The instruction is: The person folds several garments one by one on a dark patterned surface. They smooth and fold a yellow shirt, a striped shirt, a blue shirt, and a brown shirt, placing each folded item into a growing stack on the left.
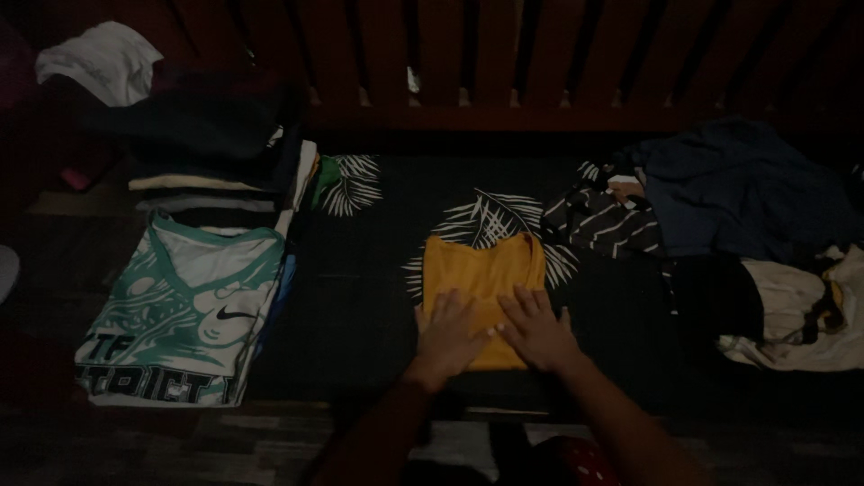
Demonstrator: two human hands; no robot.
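A folded yellow shirt (pixel 481 270) lies on a dark bedsheet with white leaf prints (pixel 360 270). My left hand (pixel 447 336) rests flat on the shirt's lower left part, fingers spread. My right hand (pixel 537 328) presses flat on its lower right part, right beside the left hand. Neither hand grips the cloth; both lie palm down on it.
A folded green and white jersey (pixel 184 310) tops a pile at the left, with a stack of folded clothes (pixel 211 171) behind it. A heap of unfolded clothes (pixel 729 225) lies at the right. A wooden slatted headboard (pixel 576 63) runs along the back.
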